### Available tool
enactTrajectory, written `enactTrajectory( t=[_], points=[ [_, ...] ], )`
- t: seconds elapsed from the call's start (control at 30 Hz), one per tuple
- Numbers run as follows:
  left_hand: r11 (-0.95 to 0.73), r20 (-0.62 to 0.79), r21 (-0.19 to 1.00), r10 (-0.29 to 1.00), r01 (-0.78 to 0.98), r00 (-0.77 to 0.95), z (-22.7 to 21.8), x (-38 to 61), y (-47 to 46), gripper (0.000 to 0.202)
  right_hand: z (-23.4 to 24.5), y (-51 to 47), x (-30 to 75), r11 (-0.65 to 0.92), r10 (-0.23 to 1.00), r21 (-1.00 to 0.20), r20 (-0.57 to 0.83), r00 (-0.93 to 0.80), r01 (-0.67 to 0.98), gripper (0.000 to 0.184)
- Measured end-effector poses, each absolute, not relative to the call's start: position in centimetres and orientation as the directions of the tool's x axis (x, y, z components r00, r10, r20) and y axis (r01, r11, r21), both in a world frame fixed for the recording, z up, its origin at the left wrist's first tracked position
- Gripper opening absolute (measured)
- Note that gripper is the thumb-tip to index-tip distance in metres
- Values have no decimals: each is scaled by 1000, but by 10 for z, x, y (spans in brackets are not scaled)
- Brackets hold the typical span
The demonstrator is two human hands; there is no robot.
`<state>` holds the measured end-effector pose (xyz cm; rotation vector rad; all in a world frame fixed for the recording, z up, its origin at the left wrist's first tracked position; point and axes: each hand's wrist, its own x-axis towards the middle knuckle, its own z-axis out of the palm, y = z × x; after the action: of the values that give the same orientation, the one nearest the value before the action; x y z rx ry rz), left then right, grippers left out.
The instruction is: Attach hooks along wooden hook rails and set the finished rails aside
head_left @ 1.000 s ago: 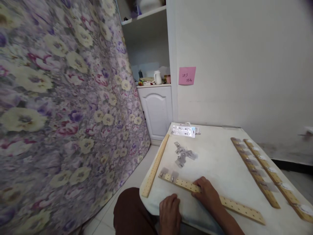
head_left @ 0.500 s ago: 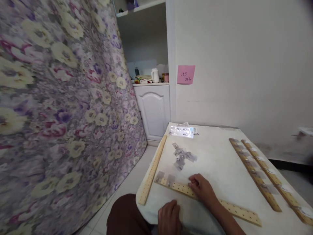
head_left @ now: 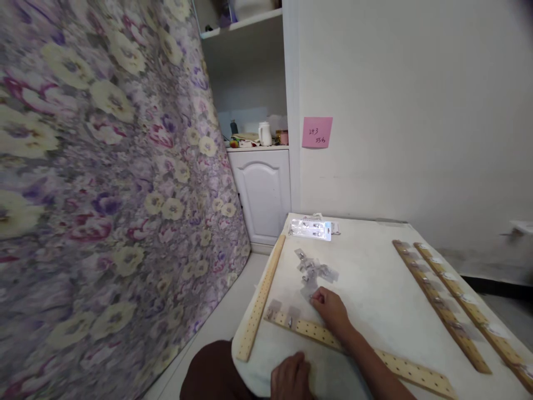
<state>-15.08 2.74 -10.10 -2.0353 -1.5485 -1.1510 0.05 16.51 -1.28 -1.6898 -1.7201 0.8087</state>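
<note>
My right hand (head_left: pixel 332 312) reaches over the perforated wooden strip (head_left: pixel 308 329), thumb and forefinger pinched at the near edge of a small clear plastic packet (head_left: pixel 308 290). That packet lies at the near end of a loose pile of similar packets (head_left: pixel 311 268) holding small metal pieces. Two more packets (head_left: pixel 291 318) sit along the strip's left end. My forearm covers part of the strip. Near the table's front edge rests my left hand (head_left: pixel 290 378), its fingers curled together and nothing visible in them.
A second perforated strip (head_left: pixel 261 303) lies along the table's left edge. On the right are two darker wooden strips (head_left: pixel 441 308) bearing packets and round pale pieces. A clear blister pack (head_left: pixel 310 229) lies at the back. A floral curtain (head_left: pixel 125 194) hangs at left.
My right hand has moved forward and slightly left, from above the strip to the nearest packet of the pile. My left hand stays by the front edge. The view has tilted slightly.
</note>
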Motion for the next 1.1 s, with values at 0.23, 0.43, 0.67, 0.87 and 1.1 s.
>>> enactTrajectory(
  t=[0.23,0.43,0.67,0.87,1.1],
  points=[
    [-414,637,505,771,757,-2,-88,-138,22,26,-3,116,31,45,999,-907,32,-39,418,13],
    [-24,39,994,989,104,-144,-28,-93,24,46,16,71,38,55,998,-941,43,-46,334,10],
    [139,-162,960,984,-242,-80,-14,-78,31,42,11,45,38,21,994,-958,-10,-109,286,6],
    [260,-271,938,963,-228,-13,-28,-82,27,41,7,44,56,61,986,-960,16,-165,274,8],
    [339,-333,933,941,-124,67,-25,-84,26,47,7,72,68,92,982,-934,28,-187,345,21]
  ],
)
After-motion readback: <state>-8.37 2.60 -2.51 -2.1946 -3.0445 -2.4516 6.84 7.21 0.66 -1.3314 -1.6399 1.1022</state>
